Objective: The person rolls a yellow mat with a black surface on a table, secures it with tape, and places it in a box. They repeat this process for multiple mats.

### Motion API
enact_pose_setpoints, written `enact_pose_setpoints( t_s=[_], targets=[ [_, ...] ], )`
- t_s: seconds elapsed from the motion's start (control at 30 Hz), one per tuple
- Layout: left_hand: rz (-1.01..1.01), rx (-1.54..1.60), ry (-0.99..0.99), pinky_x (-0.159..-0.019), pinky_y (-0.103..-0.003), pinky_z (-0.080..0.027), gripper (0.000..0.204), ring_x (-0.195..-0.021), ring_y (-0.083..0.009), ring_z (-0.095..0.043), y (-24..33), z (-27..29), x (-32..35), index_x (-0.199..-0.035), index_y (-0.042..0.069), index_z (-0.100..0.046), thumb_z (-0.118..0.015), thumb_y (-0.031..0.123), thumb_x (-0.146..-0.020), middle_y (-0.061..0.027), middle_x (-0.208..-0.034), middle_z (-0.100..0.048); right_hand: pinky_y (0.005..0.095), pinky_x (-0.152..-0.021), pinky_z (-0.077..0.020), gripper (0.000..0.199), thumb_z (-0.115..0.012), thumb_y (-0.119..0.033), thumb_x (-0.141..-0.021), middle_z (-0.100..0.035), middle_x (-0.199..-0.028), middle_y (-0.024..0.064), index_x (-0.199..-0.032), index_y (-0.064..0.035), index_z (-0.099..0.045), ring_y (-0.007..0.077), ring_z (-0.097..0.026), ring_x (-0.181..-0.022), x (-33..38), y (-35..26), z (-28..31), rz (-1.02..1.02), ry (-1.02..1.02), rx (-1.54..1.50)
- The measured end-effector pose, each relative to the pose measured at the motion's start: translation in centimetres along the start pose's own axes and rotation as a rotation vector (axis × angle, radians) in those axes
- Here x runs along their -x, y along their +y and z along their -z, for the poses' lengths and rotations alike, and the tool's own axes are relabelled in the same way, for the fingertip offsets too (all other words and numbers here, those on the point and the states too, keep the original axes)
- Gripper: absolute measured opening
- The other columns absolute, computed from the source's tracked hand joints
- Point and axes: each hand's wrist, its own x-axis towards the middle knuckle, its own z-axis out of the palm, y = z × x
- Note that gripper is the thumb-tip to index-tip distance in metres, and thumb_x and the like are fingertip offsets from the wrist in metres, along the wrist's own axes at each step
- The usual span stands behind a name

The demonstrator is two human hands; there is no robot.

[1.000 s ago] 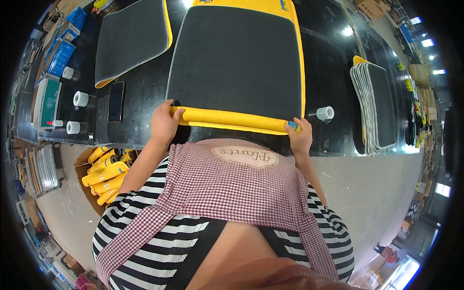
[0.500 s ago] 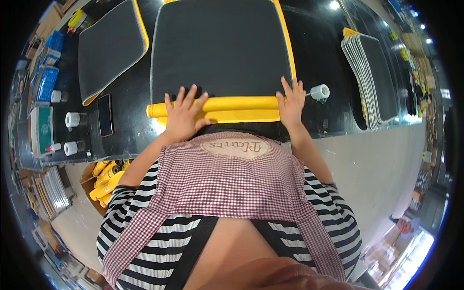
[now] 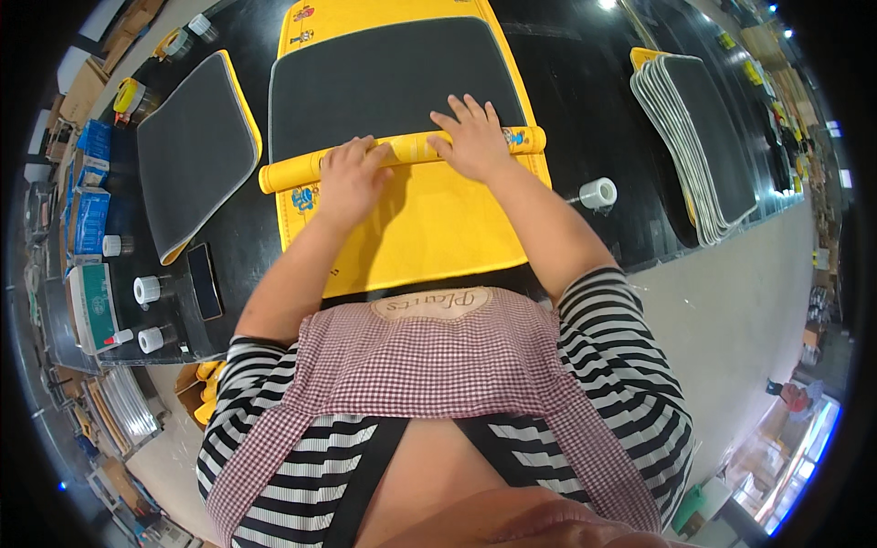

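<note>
Both hands lie palm-down with fingers spread flat, gripping nothing, pressed on top of a yellow rolled-up part of a mat. The left hand [image 3: 349, 181] covers the roll [image 3: 402, 151] towards its left end, fingers pointing away from the person; the right hand [image 3: 474, 137] rests on the roll right of its middle, fingers fanned wide over its far side and partly onto the dark surface beyond.

The roll runs crosswise under the palms, its left end sticking out past the left hand and its right end showing beyond the right hand. It belongs to a large mat [image 3: 429, 228] with a yellow face towards the person and a dark grey backing [image 3: 384, 82] still lying flat just beyond the fingertips. The yellow sheet reaches from the roll back to the table edge near the person's checked apron [image 3: 438, 365].

All this lies on a black table [image 3: 585, 91]. Well left of the left hand lies a second grey mat with yellow edging [image 3: 192, 151], one corner curled up. Further left and nearer the person are a dark phone [image 3: 204, 280], small white tape rolls [image 3: 146, 289] and blue boxes [image 3: 89, 196]. Just right of the right forearm stands another white tape roll [image 3: 598, 193], and far right sits a stack of grey mats [image 3: 699, 128].
</note>
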Motion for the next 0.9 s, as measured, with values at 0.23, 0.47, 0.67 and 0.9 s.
enact_pose_setpoints(
  t_s=[0.23, 0.47, 0.67, 0.9],
  targets=[
    [0.150, -0.003, -0.275, -0.111, -0.056, -0.037, 0.064, -0.133, -0.0319, -0.052, -2.1, 0.5, -6.4, -0.144, 0.020, -0.057, -0.079, 0.036, -0.087, -0.0101, -0.135, -0.060, 0.0452, -0.107, -0.0482, 0.055, -0.071, -0.054, -0.091, -0.068, -0.133, 0.0125, -0.126, -0.0112, -0.072, 0.0344, -0.061, -0.127, -5.7, 1.2, 3.1, 0.076, 0.028, -0.075],
    [0.163, -0.003, -0.343, -0.103, -0.052, -0.040, 0.053, -0.122, -0.0353, -0.056, -1.5, 1.8, -6.6, -0.129, 0.017, -0.063, -0.079, 0.038, -0.084, -0.0130, -0.123, -0.061, 0.0472, -0.097, -0.0479, 0.049, -0.081, -0.038, -0.087, -0.066, -0.117, 0.0113, -0.125, -0.0109, -0.065, 0.0339, -0.062, -0.111, -3.8, 2.1, 1.5, 0.196, -0.001, 0.002],
    [0.020, 0.064, -0.009, -0.102, -0.052, -0.038, 0.062, -0.119, -0.0340, -0.055, 3.5, 1.1, 7.0, -0.131, 0.015, -0.062, -0.082, 0.039, -0.077, -0.0124, -0.117, -0.060, 0.0478, -0.096, -0.0468, 0.054, -0.082, -0.031, -0.082, -0.065, -0.115, 0.0126, -0.128, -0.0084, -0.064, 0.0353, -0.061, -0.110, 8.4, 0.0, 1.0, 0.301, 0.035, -0.016],
    [0.605, -0.158, 0.077, -0.118, -0.060, -0.033, 0.036, -0.137, -0.0352, -0.050, -1.7, 5.3, 14.8, -0.118, 0.010, -0.075, -0.066, 0.038, -0.096, -0.0195, -0.134, -0.061, 0.0476, -0.118, -0.0368, 0.049, -0.072, -0.019, -0.094, -0.058, -0.141, 0.0232, -0.139, -0.0034, -0.063, 0.0398, -0.052, -0.133, 17.0, 5.2, -0.4, -0.088, 0.166, -0.216]
  ],
)
